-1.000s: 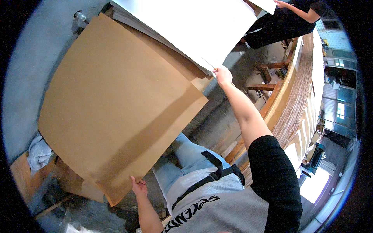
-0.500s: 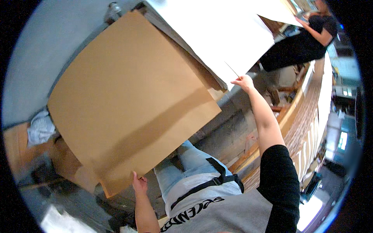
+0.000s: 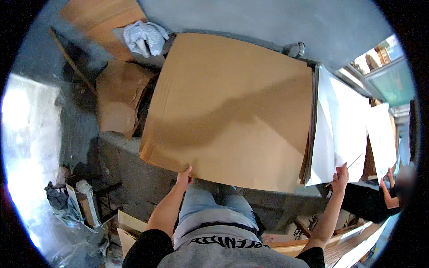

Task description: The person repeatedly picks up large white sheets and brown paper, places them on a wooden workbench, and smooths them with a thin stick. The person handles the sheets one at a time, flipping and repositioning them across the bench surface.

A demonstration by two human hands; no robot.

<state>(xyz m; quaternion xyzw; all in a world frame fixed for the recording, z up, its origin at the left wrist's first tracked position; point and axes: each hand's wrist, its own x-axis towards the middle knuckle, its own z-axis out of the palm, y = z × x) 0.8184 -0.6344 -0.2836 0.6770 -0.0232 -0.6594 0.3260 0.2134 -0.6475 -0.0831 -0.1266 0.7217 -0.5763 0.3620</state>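
Observation:
A large brown paper sheet (image 3: 232, 102) lies over a stack in front of me, a broad shadow across it. At its near edge, left of the middle, my left hand (image 3: 184, 177) is closed, thumb on top and fingers beneath. To the right lie large white sheets (image 3: 328, 129). My right hand (image 3: 340, 177) is closed at their near edge, around a slim stick (image 3: 355, 160) that points away over the white surface. Whether those fingers also grip the white sheet, I cannot tell.
At the far right a person in black (image 3: 371, 201) holds another white sheet (image 3: 381, 138). A crumpled cloth (image 3: 145, 38) and creased brown paper (image 3: 120, 96) sit left of the stack. A grey wall (image 3: 250, 22) rises behind. Cluttered items (image 3: 80, 201) stand at lower left.
My view has swung, so the brown sheet now sits straight ahead and the white sheets to the right. Both hands remain closed near the same edges.

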